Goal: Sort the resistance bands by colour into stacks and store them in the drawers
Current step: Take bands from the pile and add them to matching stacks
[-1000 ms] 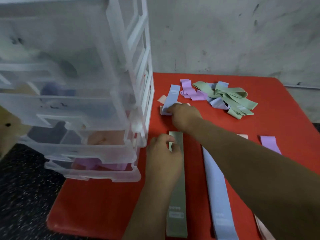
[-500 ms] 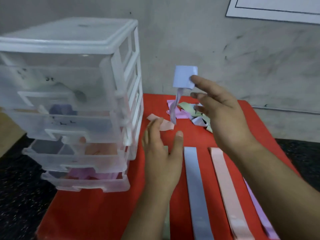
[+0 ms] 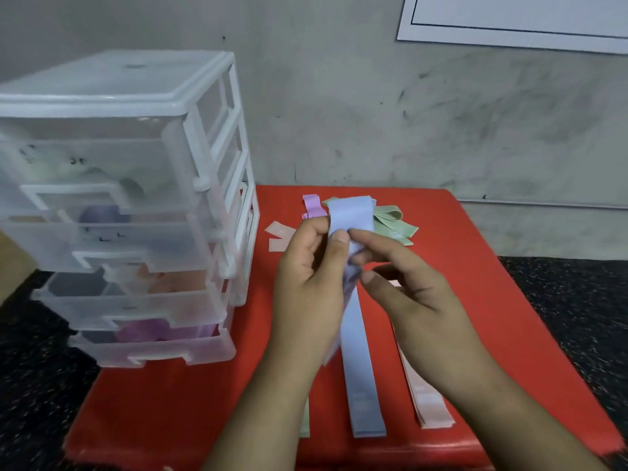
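Both hands hold one blue band (image 3: pixel 351 215) upright above the red table (image 3: pixel 482 300). My left hand (image 3: pixel 307 287) pinches its left edge and my right hand (image 3: pixel 407 294) grips it from the right. Beneath them a flat blue band (image 3: pixel 360 379) lies lengthwise, a pink band (image 3: pixel 426 402) to its right and a green band (image 3: pixel 304 419) mostly hidden under my left forearm. A loose heap at the table's back holds green bands (image 3: pixel 394 224) and a purple band (image 3: pixel 312 206). A pink band (image 3: pixel 280 234) lies by the drawers.
A clear plastic drawer unit (image 3: pixel 129 198) with several drawers stands on the table's left, its drawers pulled partly out with coloured bands inside. A grey wall rises behind, with a white sheet (image 3: pixel 509 18) at top right. Dark speckled floor surrounds the table.
My right hand lifted a blue band off the table near the heap and brought it toward me. My left hand rose from the green band and took hold of the blue band too.
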